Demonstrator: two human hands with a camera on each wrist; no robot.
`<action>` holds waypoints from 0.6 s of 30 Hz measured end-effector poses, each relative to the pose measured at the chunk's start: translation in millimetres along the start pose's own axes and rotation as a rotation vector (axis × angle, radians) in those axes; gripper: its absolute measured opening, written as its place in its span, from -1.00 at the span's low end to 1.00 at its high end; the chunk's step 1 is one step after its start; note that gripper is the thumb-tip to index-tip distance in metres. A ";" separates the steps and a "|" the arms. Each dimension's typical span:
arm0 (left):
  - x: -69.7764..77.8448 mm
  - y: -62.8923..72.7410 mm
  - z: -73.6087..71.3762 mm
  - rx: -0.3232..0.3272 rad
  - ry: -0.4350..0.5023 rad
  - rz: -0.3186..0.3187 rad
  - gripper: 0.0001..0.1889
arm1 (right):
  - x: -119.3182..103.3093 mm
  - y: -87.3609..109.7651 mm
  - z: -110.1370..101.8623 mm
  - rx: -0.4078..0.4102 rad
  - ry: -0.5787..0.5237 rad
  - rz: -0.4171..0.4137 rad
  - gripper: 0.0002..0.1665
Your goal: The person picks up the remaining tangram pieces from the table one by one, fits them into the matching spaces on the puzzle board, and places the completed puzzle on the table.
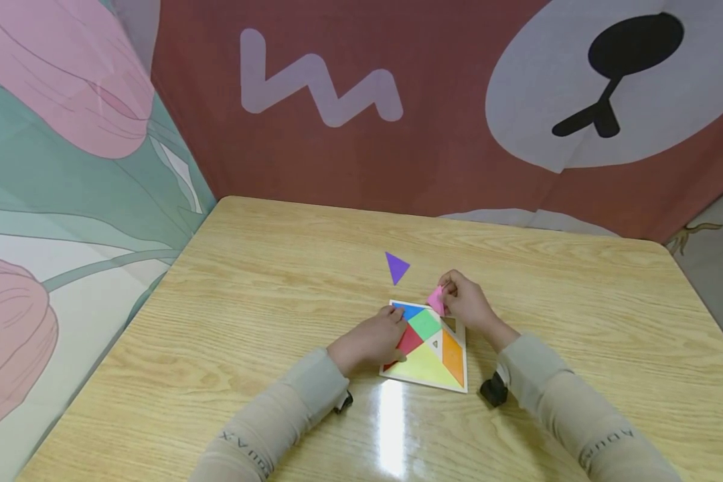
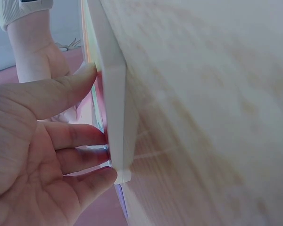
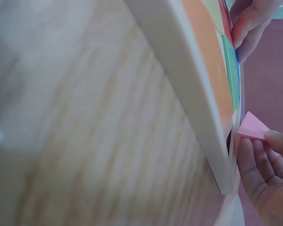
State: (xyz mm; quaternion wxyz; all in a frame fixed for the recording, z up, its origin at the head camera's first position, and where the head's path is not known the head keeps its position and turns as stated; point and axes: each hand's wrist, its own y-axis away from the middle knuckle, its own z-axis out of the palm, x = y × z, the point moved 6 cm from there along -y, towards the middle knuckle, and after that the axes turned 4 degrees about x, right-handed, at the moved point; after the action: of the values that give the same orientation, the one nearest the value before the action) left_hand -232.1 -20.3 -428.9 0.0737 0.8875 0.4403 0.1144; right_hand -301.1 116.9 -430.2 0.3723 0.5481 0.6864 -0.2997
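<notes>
A white-framed tangram board (image 1: 423, 385) lies on the table, holding blue, green, red, yellow and orange pieces. One uncovered slot at its far right corner looks dark, and a small white triangular area with a printed mark shows near the middle. My left hand (image 1: 376, 340) rests on the board's left side, fingertips on the pieces and the rim. Above the far right corner, my right hand (image 1: 466, 302) pinches a pink triangle (image 3: 253, 127) between thumb and fingers. A purple triangle (image 1: 397, 268) lies on the table beyond the board.
The wooden table (image 1: 265, 268) runs back to a reddish-brown cloth (image 1: 349, 167) with a cartoon face. Black wrist devices (image 1: 494, 389) sit at both cuffs. A bright light reflection falls on the tabletop in front of the board.
</notes>
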 end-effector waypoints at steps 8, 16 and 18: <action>-0.5 -0.6 0.8 0.007 0.000 0.003 -0.33 | -0.4 3.1 0.2 0.017 0.005 -0.017 -0.79; -0.5 -1.8 2.3 -0.001 0.004 -0.003 -0.34 | 1.2 4.9 3.6 0.001 -0.017 -0.009 -0.81; -0.4 -1.4 2.2 0.000 0.003 -0.003 -0.34 | 0.9 5.3 3.8 0.001 -0.017 -0.009 -0.82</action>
State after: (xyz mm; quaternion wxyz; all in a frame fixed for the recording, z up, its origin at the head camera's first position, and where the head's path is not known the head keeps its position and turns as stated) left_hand -232.8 -19.8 -431.4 0.0733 0.8867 0.4416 0.1157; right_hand -295.3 115.5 -433.1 0.3767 0.5425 0.6855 -0.3063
